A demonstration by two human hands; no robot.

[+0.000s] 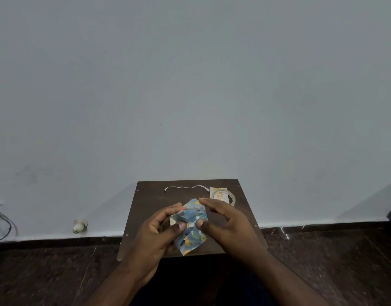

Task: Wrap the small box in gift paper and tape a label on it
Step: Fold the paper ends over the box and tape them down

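Observation:
A small box wrapped in blue patterned gift paper (192, 226) is held over a dark wooden board (150, 195). My left hand (159, 230) grips the box's left side, thumb pressing the front of the paper. My right hand (223, 219) holds the right side, thumb on the paper and fingers arched over the top. Loose paper ends stick out at the top and bottom. A roll of clear tape (226, 196) lies on a pale label card (214, 191) at the board's far right corner. A thin white strip (185, 187) lies along the far edge.
The board rests on a dark tiled floor (57, 272) against a pale grey wall (190, 85). A small white object (79, 226) sits at the wall's base to the left, and cables (4, 226) hang at the far left.

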